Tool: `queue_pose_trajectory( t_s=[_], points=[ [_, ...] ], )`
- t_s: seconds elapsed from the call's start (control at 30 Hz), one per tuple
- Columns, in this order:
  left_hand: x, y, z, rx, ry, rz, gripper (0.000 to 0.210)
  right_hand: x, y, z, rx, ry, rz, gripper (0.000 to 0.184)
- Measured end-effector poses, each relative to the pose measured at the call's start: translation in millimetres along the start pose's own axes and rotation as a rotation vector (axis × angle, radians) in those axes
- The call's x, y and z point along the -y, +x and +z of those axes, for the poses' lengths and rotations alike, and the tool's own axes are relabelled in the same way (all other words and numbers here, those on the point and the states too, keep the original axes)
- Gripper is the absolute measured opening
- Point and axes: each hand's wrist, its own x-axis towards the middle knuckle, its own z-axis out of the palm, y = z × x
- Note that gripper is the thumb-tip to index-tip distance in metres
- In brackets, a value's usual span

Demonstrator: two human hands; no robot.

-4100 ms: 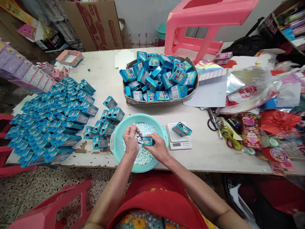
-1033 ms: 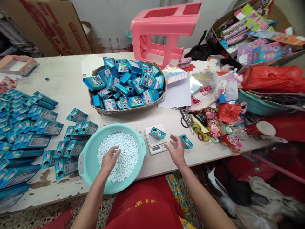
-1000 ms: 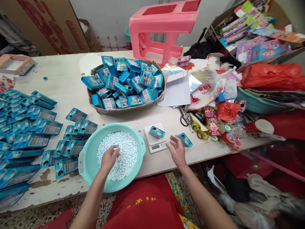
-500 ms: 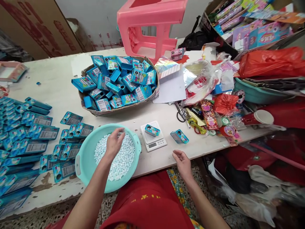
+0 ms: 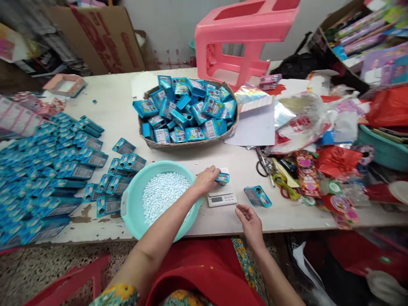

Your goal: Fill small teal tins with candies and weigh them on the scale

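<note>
My left hand (image 5: 205, 180) reaches over the white digital scale (image 5: 222, 199). Its fingers are bunched together at the left end of a small blue candy box (image 5: 223, 178) on the scale's plate. Whatever is between those fingertips is hidden. Near the table's front edge, my right hand (image 5: 250, 221) is loosely curled, fingers apart, holding nothing. Another blue candy box (image 5: 257, 196), with a round hole in its end, lies just beyond it. Under my left forearm stands a turquoise basin (image 5: 134, 225) of small pale-blue candies (image 5: 164, 191).
A cardboard tray (image 5: 188, 145) heaped with blue boxes is behind the scale. Many similar boxes (image 5: 63, 170) stand in rows at left. A pink stool (image 5: 236, 38) rests at the back. Scissors (image 5: 262, 165), wrappers and plastic bags (image 5: 302, 123) clutter the right side.
My left hand has moved right, from above the candies to the box on the scale. My right hand stays near the table edge. The view has swung left.
</note>
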Motion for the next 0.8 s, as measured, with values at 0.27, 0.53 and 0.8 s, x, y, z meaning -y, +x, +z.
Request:
queue_pose_trajectory(
  t_s=[0.27,0.53,0.8],
  points=[
    [-12.5,-96.3,-50.3,-0.290,-0.947,-0.137,0.040,117.7,9.1,69.0,0.393,-0.163,-0.438,0.046],
    [8.4,-132.6,-60.6,-0.845,-1.785,-0.491,0.046,146.2,-15.9,124.7,0.557,-0.301,-0.645,0.031],
    [42.6,-139.7,-55.0,-0.876,-1.849,-0.645,0.037,129.0,-11.6,153.7,0.611,-0.419,-0.609,0.029]
  ],
)
